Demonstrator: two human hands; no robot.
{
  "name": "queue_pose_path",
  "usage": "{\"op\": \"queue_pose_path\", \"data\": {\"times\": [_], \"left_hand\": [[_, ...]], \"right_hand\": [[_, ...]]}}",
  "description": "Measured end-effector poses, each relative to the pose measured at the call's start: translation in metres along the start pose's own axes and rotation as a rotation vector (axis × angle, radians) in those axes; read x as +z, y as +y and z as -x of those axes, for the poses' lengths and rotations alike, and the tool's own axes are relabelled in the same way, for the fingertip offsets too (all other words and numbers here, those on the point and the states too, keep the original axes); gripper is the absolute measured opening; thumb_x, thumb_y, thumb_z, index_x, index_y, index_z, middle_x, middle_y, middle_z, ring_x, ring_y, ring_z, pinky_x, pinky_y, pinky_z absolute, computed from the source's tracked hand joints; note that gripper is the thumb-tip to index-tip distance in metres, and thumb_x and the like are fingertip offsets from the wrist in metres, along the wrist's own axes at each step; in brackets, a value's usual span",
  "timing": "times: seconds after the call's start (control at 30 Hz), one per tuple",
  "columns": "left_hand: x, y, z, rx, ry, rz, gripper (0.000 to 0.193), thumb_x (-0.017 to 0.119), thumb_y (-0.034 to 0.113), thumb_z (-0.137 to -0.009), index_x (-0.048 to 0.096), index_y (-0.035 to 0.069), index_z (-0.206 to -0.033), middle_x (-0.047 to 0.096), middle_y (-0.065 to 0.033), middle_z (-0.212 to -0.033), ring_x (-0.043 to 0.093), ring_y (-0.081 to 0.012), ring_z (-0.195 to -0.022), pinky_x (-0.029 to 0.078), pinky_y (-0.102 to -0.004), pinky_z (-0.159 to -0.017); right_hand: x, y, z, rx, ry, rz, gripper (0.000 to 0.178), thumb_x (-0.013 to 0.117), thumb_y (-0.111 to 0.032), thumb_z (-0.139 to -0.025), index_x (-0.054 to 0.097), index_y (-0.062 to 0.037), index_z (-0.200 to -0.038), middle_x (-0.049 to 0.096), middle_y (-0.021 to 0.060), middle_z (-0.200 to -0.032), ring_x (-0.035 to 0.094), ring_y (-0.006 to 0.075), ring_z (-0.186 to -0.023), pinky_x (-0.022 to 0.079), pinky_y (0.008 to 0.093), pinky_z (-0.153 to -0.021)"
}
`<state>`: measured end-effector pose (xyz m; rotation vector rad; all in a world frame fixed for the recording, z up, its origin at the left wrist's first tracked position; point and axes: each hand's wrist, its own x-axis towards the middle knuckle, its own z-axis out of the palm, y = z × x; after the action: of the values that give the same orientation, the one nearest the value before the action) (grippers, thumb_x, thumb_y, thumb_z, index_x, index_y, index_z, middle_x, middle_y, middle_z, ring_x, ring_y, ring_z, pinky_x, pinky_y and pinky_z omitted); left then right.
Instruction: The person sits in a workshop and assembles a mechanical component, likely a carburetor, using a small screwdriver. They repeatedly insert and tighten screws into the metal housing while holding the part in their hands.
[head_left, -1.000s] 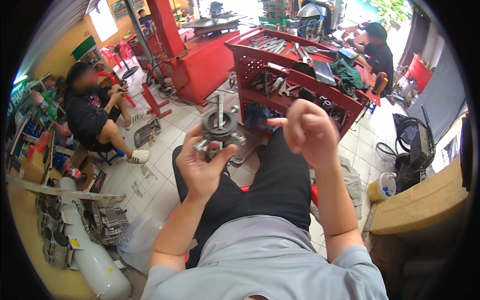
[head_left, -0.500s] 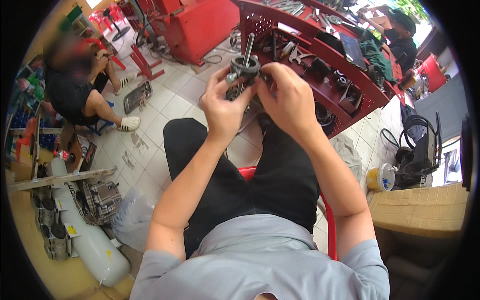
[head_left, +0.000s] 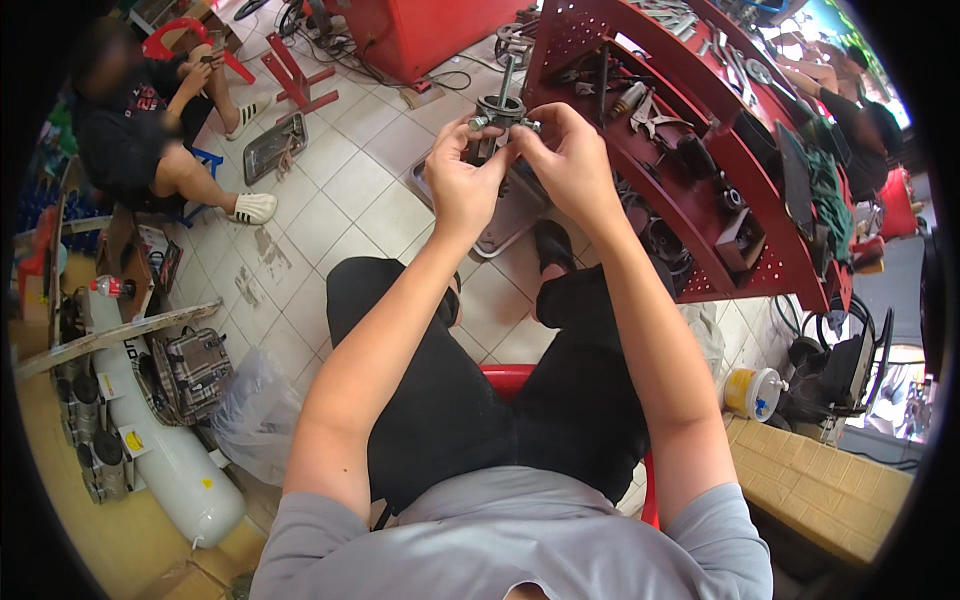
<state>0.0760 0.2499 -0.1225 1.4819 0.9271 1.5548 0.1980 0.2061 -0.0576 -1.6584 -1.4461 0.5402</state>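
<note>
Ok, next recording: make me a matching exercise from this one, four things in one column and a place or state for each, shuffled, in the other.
Things:
1. metal part with a rod
2. white cylinder
3. red tool cart
4. white tub

Places or states:
A. lying at the lower left
B. at the right, with yellow on its side
C. held up between the left hand and the right hand
D. bearing hand tools on top

Pairs: 1-C, 2-A, 3-D, 4-B

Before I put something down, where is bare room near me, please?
Bare floor tiles show between the dark tray and your left knee. The red cart is crowded with tools; a plastic bag takes floor beside the white cylinder.
</note>
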Motion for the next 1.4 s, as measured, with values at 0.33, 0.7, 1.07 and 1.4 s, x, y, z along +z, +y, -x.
{"op": "queue_pose_path", "data": {"times": [0.33, 0.7, 1.07, 1.4], "left_hand": [[0.028, -0.094, 0.013, -0.37, 0.053, 0.08, 0.043, 0.074, 0.0, -0.076, 0.044, 0.001, -0.107, 0.062, -0.0102, -0.093, 0.06, -0.0137, -0.081, 0.05, -0.0283, -0.069], [0.027, -0.103, 0.002, -0.386, -0.133, 0.219, 0.048, 0.063, 0.002, -0.083, 0.037, 0.002, -0.124, 0.062, -0.0169, -0.111, 0.063, -0.0192, -0.092, 0.049, -0.0295, -0.079], [0.019, -0.145, 0.017, -0.695, -0.467, 0.65, 0.076, 0.053, 0.063, -0.087, 0.04, 0.003, -0.131, 0.048, -0.005, -0.124, 0.046, -0.0133, -0.111, 0.033, -0.0285, -0.098], [0.013, -0.13, -0.01, -0.753, -0.342, 0.637, 0.093, 0.057, 0.064, -0.083, 0.029, -0.004, -0.139, 0.063, -0.0098, -0.084, 0.064, -0.0222, -0.079, 0.05, -0.0343, -0.081]], "right_hand": [[0.097, 0.121, -0.009, 0.345, -0.182, -0.567, 0.054, 0.069, -0.029, -0.083, 0.046, 0.0011, -0.122, 0.059, 0.007, -0.098, 0.055, 0.0117, -0.088, 0.046, 0.0255, -0.076], [0.078, 0.146, -0.046, 0.596, -0.23, -0.901, 0.044, 0.071, -0.028, -0.084, 0.056, 0.0028, -0.112, 0.064, 0.0082, -0.095, 0.062, 0.0139, -0.082, 0.051, 0.0266, -0.068], [0.068, 0.129, -0.044, 0.241, -0.148, 0.237, 0.054, 0.071, -0.053, -0.074, 0.068, -0.0034, -0.096, 0.062, 0.0114, -0.099, 0.056, 0.0229, -0.094, 0.045, 0.0354, -0.081], [0.058, 0.153, -0.052, 0.484, -0.203, -0.76, 0.059, 0.035, -0.054, -0.097, 0.06, -0.0006, -0.094, 0.05, 0.0021, -0.069, 0.05, 0.0143, -0.062, 0.043, 0.0293, -0.082]]}}
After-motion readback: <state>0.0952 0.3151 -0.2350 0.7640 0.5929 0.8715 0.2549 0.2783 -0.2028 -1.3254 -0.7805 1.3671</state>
